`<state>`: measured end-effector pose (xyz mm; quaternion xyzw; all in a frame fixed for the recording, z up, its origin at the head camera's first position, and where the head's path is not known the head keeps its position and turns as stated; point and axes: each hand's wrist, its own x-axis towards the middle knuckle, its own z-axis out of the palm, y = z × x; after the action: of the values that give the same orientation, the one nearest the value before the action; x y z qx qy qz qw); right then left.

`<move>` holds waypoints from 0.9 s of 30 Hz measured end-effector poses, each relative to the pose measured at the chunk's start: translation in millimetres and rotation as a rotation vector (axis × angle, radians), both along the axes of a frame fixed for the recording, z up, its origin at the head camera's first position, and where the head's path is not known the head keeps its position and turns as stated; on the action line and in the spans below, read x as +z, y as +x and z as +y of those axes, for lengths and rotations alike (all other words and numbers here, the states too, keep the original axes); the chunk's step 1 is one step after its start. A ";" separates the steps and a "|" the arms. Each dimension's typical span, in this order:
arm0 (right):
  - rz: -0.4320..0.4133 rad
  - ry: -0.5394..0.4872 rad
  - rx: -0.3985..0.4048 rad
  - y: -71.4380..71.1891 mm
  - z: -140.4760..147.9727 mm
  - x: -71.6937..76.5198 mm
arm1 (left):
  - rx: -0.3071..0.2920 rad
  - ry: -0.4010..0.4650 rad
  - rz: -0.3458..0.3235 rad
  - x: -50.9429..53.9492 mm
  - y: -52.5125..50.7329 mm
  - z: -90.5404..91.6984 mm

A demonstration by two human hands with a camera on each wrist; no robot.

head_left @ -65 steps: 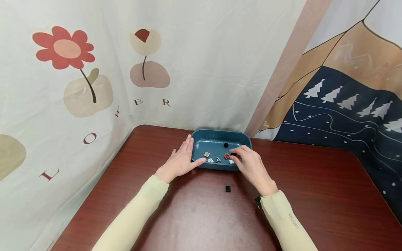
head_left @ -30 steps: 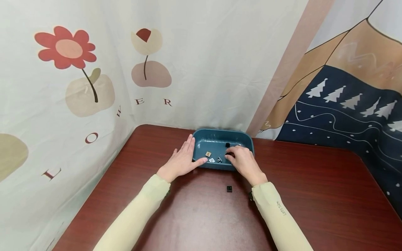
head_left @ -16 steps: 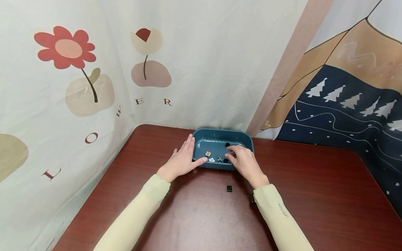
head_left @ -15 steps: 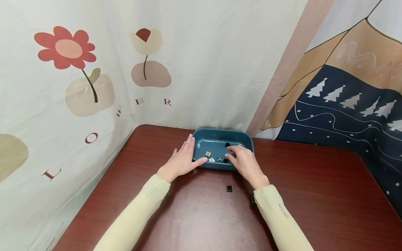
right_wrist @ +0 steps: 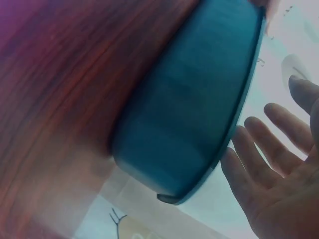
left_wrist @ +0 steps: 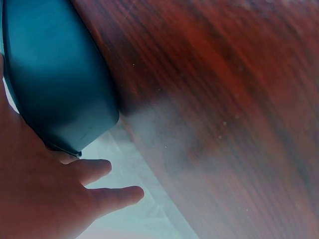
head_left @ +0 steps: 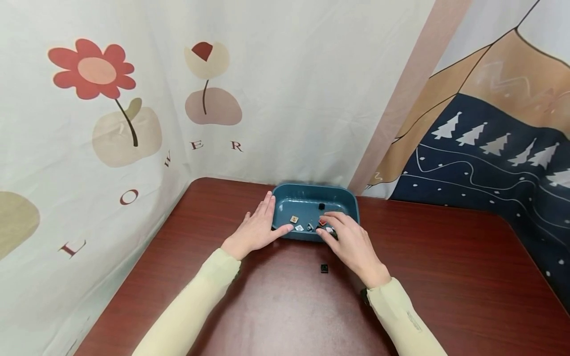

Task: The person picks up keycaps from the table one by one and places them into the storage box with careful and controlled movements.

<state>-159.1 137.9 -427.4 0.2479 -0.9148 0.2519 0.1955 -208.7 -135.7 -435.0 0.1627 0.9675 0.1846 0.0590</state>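
Observation:
A teal rectangular tub point(head_left: 307, 189) stands at the table's far edge with several small square keycap-like pieces inside. My left hand point(head_left: 255, 231) rests on the tub's left end, fingers straight and thumb along the front rim. Over the tub's right front is my right hand point(head_left: 354, 242), its thumb and fingers apart, with nothing seen gripped. Under and beside its fingers lie a red piece point(head_left: 322, 222), a white piece point(head_left: 329, 230) and a partly hidden black piece point(head_left: 318, 228). The right wrist view shows the right fingers point(right_wrist: 271, 144) spread beside the tub's rim.
Also in the tub are a tan piece point(head_left: 294, 219), another white piece point(head_left: 299, 228), a grey piece point(head_left: 310, 227) and a black one point(head_left: 321, 206). A black square piece point(head_left: 324, 268) lies on the brown table point(head_left: 276, 301). A printed curtain point(head_left: 285, 99) hangs behind.
My right hand, earlier pinching a black piece above the tub, moved left and down, let it go near the front wall, then spread and drew back slightly. The left hand stayed put.

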 end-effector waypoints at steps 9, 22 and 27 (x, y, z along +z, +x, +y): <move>0.005 0.050 0.067 21.6 -0.2 2.9 | 0.000 -0.002 0.002 -1.5 -0.4 -0.8; 0.011 0.159 0.186 41.3 -4.1 0.1 | -0.004 0.001 0.003 -2.2 -1.2 -1.5; -0.032 0.225 0.236 44.3 -2.8 -5.3 | -0.004 0.003 0.000 -2.3 -1.4 -1.4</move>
<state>-114.8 135.1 -432.7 0.3700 -0.9047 0.1732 0.1208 -210.2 -137.1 -437.4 0.1647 0.9669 0.1858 0.0592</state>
